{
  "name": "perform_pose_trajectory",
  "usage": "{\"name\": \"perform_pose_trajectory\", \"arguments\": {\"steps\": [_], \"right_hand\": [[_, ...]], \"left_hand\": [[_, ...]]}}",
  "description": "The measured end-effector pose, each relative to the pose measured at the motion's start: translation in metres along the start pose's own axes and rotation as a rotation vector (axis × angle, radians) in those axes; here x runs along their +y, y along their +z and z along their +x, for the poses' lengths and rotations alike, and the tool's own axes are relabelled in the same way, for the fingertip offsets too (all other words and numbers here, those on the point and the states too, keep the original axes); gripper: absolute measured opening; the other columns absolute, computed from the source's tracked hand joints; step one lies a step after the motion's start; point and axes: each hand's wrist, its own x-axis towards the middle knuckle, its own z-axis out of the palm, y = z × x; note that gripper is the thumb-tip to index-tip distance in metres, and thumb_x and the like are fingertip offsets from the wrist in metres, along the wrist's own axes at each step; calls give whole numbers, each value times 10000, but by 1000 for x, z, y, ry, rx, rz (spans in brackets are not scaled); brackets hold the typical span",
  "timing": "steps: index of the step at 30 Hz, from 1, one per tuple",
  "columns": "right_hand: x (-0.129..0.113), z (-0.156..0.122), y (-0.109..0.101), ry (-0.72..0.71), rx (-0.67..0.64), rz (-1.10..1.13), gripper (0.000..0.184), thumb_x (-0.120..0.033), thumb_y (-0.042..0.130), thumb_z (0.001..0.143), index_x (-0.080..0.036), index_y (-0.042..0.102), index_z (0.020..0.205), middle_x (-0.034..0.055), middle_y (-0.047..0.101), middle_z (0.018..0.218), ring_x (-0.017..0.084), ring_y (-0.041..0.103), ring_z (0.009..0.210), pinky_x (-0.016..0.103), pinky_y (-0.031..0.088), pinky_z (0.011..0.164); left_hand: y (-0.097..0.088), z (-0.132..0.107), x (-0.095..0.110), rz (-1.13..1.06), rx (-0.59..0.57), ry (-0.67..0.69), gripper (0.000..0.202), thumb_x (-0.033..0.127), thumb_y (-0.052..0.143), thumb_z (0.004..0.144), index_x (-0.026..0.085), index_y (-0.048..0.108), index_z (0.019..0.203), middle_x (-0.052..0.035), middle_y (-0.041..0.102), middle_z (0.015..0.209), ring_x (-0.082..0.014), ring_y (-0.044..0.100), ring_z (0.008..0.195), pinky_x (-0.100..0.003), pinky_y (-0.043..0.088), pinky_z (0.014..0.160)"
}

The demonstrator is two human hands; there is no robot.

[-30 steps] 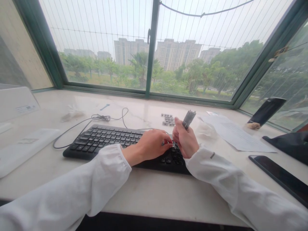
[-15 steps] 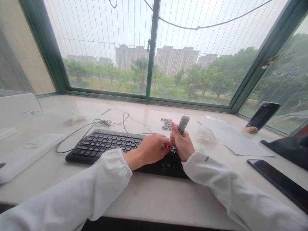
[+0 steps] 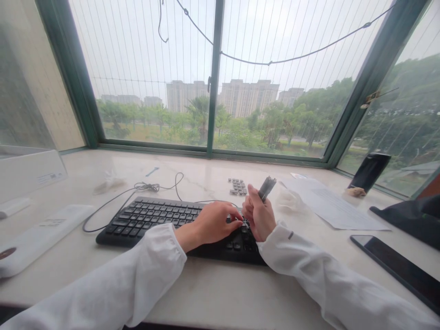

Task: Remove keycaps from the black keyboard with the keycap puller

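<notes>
The left hand (image 3: 215, 222) lies palm down on the right end of the keyboard (image 3: 161, 220), its fingers curled with the tips pressed among the keys; whether they pinch anything I cannot tell. Touching it at 3 o'clock, the right hand (image 3: 258, 215) is closed in a fist around a tool (image 3: 267, 188), a dark, slim thing that sticks out of the fist toward 1 o'clock, tilted away from the person.

The keyboard sits on the pale sill (image 3: 213, 284), its near edge well back from the sill's front edge, so a broad bare strip runs under both sleeves. At 12 o'clock from the hands a small set of loose keys (image 3: 238, 185) lies between keyboard and window frame (image 3: 213, 149). The cable (image 3: 147, 187) loops off the keyboard's far edge toward 10 o'clock.

At 2 o'clock from the right hand, a crumpled clear wrap (image 3: 290, 199) lies just beside a paper (image 3: 330, 204). A phone (image 3: 398, 266) lies flat at 4 o'clock, near the sill's right edge, and another dark phone (image 3: 369, 172) leans upright against the side window. At 9 o'clock, a long white box (image 3: 41, 231) lies well apart from the keyboard, with open sill between them.
</notes>
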Motion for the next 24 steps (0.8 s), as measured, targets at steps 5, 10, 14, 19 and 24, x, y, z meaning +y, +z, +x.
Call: {"name": "perform_pose_trajectory", "arguments": {"steps": [5,10,14,19,24], "right_hand": [[-4,1,-1,-48,2,-56,521,-515,655,778,-213,305,537,-99,241,433,45,200,374,214,163,346],[-3,6,-4,-50,53,-147,528,-529,644,777,-215,303,522,-94,253,416,47,216,364,220,169,346],[0,6,-4,-16,64,-179,527,-539,642,772,-218,309,518,-89,267,414,52,235,364,223,188,345],[3,6,-4,-12,34,-182,524,-550,641,770,-216,316,531,-88,274,426,53,231,370,220,196,343],[4,6,-5,-28,-1,-212,512,-552,632,778,-214,328,543,-90,280,425,54,237,368,219,213,347]], "left_hand": [[0,-1,1,0,-5,7,142,343,627,832,272,735,890,9,712,848,-168,640,800,-266,458,741],[-1,-2,3,45,-18,40,178,326,587,852,266,737,929,-4,707,877,-177,642,820,-273,465,736],[-1,-2,5,90,-21,59,218,285,532,865,261,736,939,-7,698,872,-175,646,796,-273,475,729],[0,-1,3,88,-16,60,240,246,516,846,266,735,941,2,698,867,-170,647,772,-271,483,728],[1,-1,1,71,-16,71,257,213,509,827,264,734,939,6,702,898,-173,654,794,-274,490,749]]}}
